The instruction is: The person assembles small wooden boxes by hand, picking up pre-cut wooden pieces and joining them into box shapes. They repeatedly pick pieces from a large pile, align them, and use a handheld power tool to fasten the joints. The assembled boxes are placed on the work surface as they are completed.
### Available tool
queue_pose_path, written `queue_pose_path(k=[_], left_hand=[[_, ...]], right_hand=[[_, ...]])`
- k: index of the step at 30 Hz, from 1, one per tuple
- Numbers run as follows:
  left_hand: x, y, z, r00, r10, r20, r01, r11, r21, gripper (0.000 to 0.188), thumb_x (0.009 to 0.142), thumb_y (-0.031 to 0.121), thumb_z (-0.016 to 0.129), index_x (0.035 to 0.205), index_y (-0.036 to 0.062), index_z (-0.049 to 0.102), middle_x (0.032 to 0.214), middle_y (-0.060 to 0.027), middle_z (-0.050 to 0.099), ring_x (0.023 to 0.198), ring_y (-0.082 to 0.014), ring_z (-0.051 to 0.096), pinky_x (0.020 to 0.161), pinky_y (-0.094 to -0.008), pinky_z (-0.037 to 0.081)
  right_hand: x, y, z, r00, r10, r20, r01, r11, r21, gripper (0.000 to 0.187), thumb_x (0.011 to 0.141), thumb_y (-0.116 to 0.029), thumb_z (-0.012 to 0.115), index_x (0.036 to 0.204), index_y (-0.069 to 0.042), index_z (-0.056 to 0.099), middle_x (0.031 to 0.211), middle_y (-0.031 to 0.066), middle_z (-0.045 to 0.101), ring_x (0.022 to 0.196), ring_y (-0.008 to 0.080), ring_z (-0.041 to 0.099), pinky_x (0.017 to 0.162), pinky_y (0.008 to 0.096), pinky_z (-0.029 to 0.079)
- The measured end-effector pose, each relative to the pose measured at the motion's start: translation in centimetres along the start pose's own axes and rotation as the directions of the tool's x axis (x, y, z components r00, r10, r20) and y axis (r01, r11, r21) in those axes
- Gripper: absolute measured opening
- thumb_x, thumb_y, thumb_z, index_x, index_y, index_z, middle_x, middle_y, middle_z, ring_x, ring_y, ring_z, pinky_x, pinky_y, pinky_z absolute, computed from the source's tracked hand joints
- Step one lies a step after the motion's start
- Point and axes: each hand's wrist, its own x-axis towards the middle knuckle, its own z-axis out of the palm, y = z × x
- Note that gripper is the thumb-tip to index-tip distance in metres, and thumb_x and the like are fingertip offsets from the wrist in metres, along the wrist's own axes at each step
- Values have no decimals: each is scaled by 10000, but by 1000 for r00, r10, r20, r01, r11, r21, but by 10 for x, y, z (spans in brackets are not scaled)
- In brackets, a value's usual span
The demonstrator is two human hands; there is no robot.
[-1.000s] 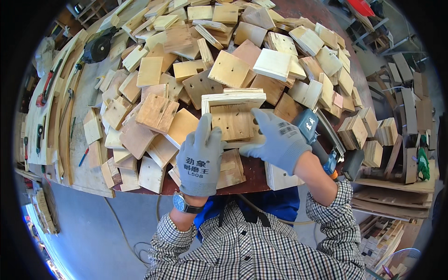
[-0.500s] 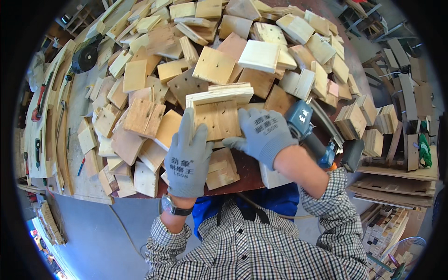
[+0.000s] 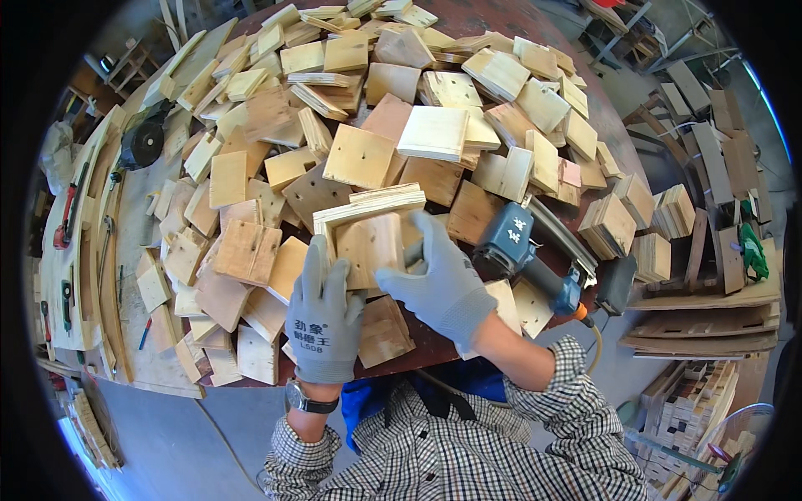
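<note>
A plywood piece (image 3: 372,203) with raised strips along its far and left edges is held up over the front of the pile. My left hand (image 3: 322,321), in a grey glove, grips its left side, fingers along the outer edge. Within the strips lies a small wooden board (image 3: 369,250) with a rounded corner. My right hand (image 3: 439,280), gloved too, is closed on that board's right side with thumb and fingers; its fingertips are partly hidden. Beside the right hand, a blue and black nail gun (image 3: 510,238) rests on the table, nothing holding it.
Loose wooden blocks (image 3: 359,157) are heaped across the red table (image 3: 614,125). Block stacks (image 3: 606,225) stand at the right edge. On the left board lie a black tape dispenser (image 3: 144,138) and a red-handled tool (image 3: 65,230). Shelving with boards (image 3: 702,301) stands farther right.
A small board now covers the face where small holes showed. My right hand has moved left, from the piece's right edge onto that board. The view has shifted slightly.
</note>
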Motion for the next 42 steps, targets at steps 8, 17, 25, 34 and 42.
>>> queue_pose_path(k=[8, 17, 25, 34, 42], left_hand=[[-5, -1, 8, 998, -53, -39, 49, 995, -85, 681, 866, 114, 794, 1493, 34, 539, 1626, -254, 455, 1500, -431, 463, 1215, -486, 438], [-2, 0, -13, 996, 54, 69, -46, 994, -100, 926, 799, 195, 852, 1590, 7, 409, 1684, -248, 352, 1432, -438, 492, 1162, -475, 483], [2, 3, -15, 992, -4, 123, 4, 1000, -5, 613, 864, 116, 792, 1437, 41, 589, 1680, -272, 355, 1495, -450, 452, 1151, -475, 507], [0, 7, -12, 996, -16, 87, 11, 998, 57, 536, 909, 126, 725, 1426, 53, 602, 1658, -281, 393, 1406, -456, 543, 1107, -480, 526], [-2, -14, -40, 968, 46, -247, -27, 996, 79, 745, 863, 306, 851, 1508, 66, 567, 1600, -248, 478, 1437, -428, 517, 1158, -534, 458]], right_hand=[[-17, 11, -23, 987, -146, 71, 149, 988, -42, 823, 963, -239, 734, 1663, -40, 347, 1102, 195, 711, 855, 212, 728, 823, 372, 610], [-40, 43, 37, 892, -450, -45, 376, 793, -480, 769, 1049, -290, 669, 1671, -29, 298, 1139, 209, 714, 864, 291, 756, 775, 390, 596], [-44, 6, 25, 978, -184, 103, 198, 637, -745, 768, 1004, -387, 691, 1574, 39, 402, 1076, 197, 663, 864, 331, 714, 748, 438, 576], [-4, 2, 16, 972, -203, 116, 187, 383, -905, 888, 899, -429, 781, 1559, 45, 420, 1147, 164, 644, 994, 304, 698, 804, 433, 555], [-3, 4, 2, 899, -391, 199, 346, 353, -870, 641, 954, -407, 730, 1484, -88, 563, 1128, 98, 661, 1006, 290, 686, 852, 438, 542]])
